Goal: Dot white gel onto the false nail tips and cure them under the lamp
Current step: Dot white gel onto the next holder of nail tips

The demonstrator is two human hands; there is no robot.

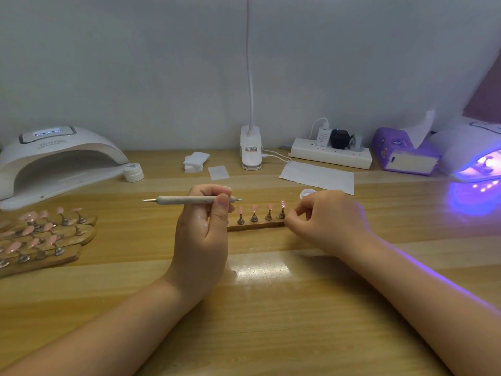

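Holding the dotting pen (pixel 189 200) level in a pinching left hand (pixel 202 229) grip, the right hand (pixel 322 221) pinches the nail strip's (pixel 256 226) three-o'clock end mid-counter (pixel 271 308); whether its tips are dotted I cannot tell; the lamp (pixel 471 158) glows at two o'clock, curing probably ahead.

A plain pale grey wall (pixel 135 63) fills the upper half of the frame. Below it spreads a glossy, light wooden plank-patterned tabletop (pixel 271 308), with violet light pooling at right.
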